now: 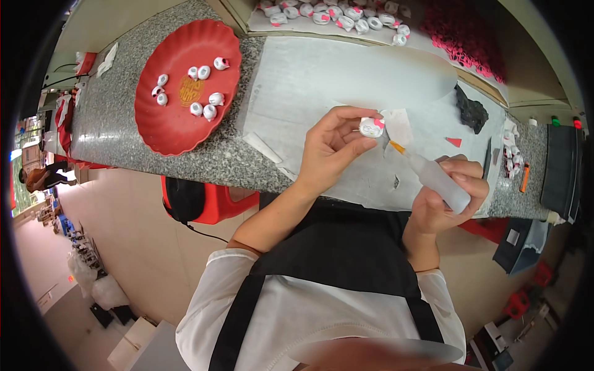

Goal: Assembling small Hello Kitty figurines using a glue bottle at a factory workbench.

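Note:
My left hand (337, 145) pinches a small white figurine head (372, 127) with a pink patch on it, between thumb and fingers. My right hand (455, 188) is wrapped round a translucent squeeze bottle (438, 183) with an orange-yellow nozzle (396, 146). The nozzle points up and left toward the figurine head, a short way apart from it. Both hands are above a white paper sheet (297, 93) spread over the speckled stone counter. A small white paper piece (398, 125) lies just behind the nozzle.
A red scalloped plate (148, 117) at left holds several white heads. On the back shelf are more white heads (322, 17) and a heap of pink pieces (458, 37). A black crumpled lump (470, 110), a red scrap (455, 142) and an orange stick (525, 178) lie right.

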Demonstrator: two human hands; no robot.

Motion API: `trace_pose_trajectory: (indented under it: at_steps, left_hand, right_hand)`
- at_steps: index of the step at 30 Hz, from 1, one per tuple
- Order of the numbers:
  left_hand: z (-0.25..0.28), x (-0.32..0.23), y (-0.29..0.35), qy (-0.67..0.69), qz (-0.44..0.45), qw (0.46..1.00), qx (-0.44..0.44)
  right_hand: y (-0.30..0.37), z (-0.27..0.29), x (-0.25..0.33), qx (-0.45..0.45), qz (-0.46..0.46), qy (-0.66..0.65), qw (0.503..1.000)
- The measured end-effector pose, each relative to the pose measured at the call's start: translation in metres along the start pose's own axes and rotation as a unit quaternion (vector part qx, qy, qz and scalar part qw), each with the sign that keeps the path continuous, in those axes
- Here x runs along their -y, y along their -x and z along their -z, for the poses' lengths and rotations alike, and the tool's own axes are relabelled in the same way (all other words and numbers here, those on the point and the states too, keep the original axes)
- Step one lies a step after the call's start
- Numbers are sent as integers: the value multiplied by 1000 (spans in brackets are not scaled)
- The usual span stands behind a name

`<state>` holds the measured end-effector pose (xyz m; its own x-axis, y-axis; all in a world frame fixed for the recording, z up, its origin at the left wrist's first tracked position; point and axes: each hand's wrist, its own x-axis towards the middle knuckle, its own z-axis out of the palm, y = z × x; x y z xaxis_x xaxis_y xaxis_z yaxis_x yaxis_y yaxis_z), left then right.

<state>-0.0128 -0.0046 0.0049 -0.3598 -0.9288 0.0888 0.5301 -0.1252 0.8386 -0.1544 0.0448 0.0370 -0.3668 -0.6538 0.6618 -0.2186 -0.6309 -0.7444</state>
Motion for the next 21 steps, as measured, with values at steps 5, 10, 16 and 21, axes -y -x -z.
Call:
trace_pose_trajectory:
  at_steps: [5,10,16,21]
  left_hand:
    - [1,1,2,10,5,1000,-1]
    - [2,1,2,11,6,1000,5]
    - [2,1,3,8,8,1000,-3]
    - [3,1,4,9,12,1000,1]
  right_hand:
    - [3,-2,-3,62,33,0,998]
    - [3,-3,-4,81,44,-1,996]
    - [3,-2,-1,98,46,19,994]
    - [4,-2,1,103,46,24,993]
